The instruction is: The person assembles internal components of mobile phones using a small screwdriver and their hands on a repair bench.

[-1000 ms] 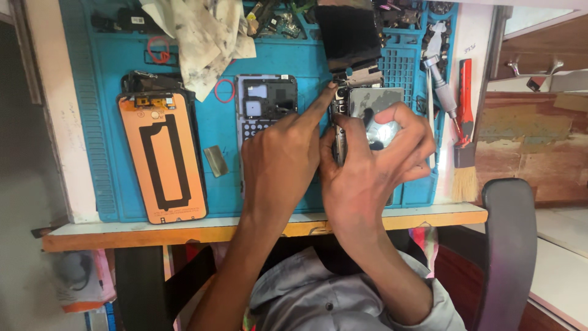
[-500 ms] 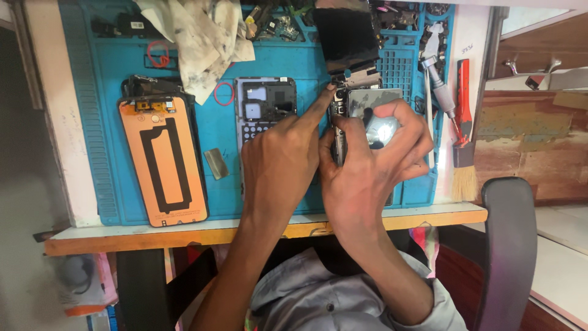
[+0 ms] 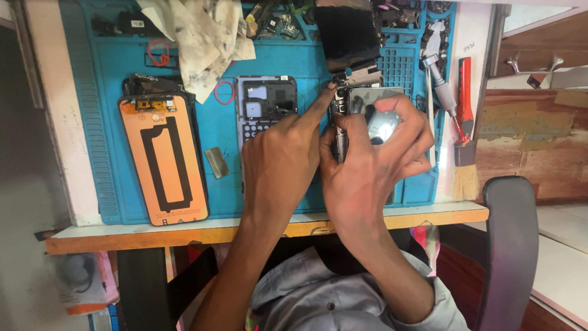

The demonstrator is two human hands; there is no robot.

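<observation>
From the head cam: your right hand (image 3: 373, 165) has its grip wrapped around the opened phone (image 3: 367, 113), which sits on the blue repair mat (image 3: 214, 196) on the table, right by the lifted black screen (image 3: 348, 34). Your left hand (image 3: 282, 162) holds nothing, index finger stretched out and pressing at the phone's top corner. Keep that press light and straight down so the flex there doesn't kink. Both wrists are bent inward, forearms coming up from below.
</observation>
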